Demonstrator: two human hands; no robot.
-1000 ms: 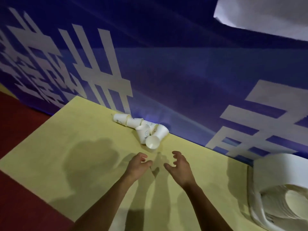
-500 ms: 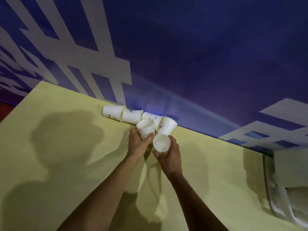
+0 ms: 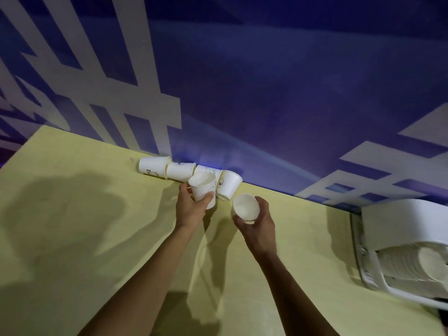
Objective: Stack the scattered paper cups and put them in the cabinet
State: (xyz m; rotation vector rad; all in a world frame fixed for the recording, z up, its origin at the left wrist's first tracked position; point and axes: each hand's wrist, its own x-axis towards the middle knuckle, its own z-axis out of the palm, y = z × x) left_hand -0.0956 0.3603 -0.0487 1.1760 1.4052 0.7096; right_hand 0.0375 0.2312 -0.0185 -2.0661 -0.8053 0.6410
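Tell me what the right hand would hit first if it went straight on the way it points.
Likely the tipped white paper cup at the row's right end, by the blue banner wall. The right hand, gripping its own white paper cup, aims there; depth is unclear.

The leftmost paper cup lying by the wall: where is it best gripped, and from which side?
Probably round its side wall near the base, from above and in front. The leftmost cup lies on its side, the blue wall close behind it, its mouth facing the next cup.
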